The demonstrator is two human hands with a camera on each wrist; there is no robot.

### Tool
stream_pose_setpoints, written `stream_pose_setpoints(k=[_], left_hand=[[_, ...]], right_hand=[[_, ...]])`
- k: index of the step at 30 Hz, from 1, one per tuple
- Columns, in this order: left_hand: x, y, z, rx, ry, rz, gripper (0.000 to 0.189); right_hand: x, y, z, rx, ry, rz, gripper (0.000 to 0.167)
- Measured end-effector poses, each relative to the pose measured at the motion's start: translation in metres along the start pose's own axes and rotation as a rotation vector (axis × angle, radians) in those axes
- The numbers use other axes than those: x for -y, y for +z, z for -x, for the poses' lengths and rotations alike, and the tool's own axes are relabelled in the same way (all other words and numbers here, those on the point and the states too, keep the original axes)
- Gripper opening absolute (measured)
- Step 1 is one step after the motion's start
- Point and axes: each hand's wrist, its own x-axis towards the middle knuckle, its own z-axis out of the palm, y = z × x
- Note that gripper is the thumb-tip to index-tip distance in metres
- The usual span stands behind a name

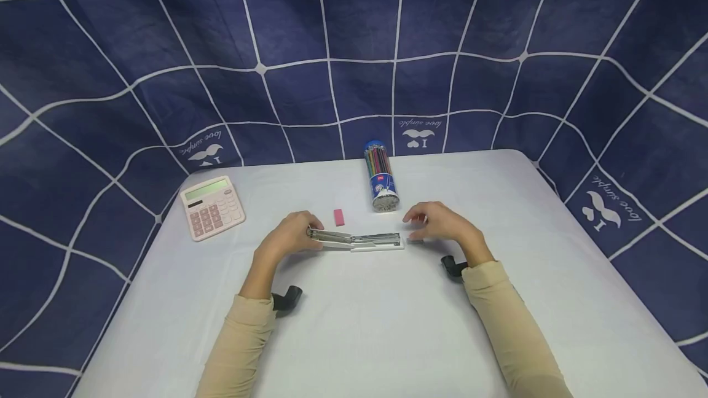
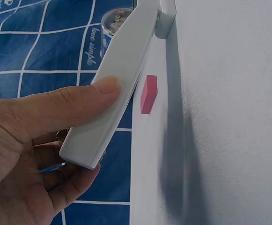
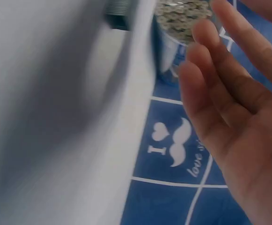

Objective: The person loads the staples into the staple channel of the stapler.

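A white stapler lies folded wide open on the table, its metal channel showing. My left hand grips the raised arm of the stapler at its left end. In the left wrist view, the thumb presses on the arm's white casing while the other fingers bend beneath it. My right hand hovers just right of the stapler with its fingers loosely bent and holds nothing. Close under those fingers, a small grey strip of staples lies by the stapler's right end; the right wrist view shows its ribbed block.
Behind the stapler lies a small pink eraser. A clear tube of colored pencils lies farther back, near the blue checked curtain. At the back left is a pink calculator. A white cloth covers the table.
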Motion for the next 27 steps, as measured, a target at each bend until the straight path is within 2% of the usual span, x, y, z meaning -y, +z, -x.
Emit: stream_pose_setpoints(k=[5, 12, 21, 27], left_hand=[[0.001, 0.000, 0.000, -0.002, 0.001, 0.008, 0.044], [0.002, 0.000, 0.000, -0.008, 0.007, 0.006, 0.042], [0.000, 0.001, 0.000, -0.007, -0.006, 0.013, 0.043], [0.000, 0.002, 0.000, -0.011, -0.013, 0.008, 0.043]], right_hand=[[-0.007, 0.007, -0.004, 0.086, 0.053, -0.041, 0.030], [-0.016, 0.015, -0.008, 0.122, 0.097, -0.041, 0.025], [-0.018, 0.014, -0.006, 0.132, 0.098, -0.038, 0.017], [-0.016, 0.009, -0.004, 0.101, 0.092, -0.039, 0.014]])
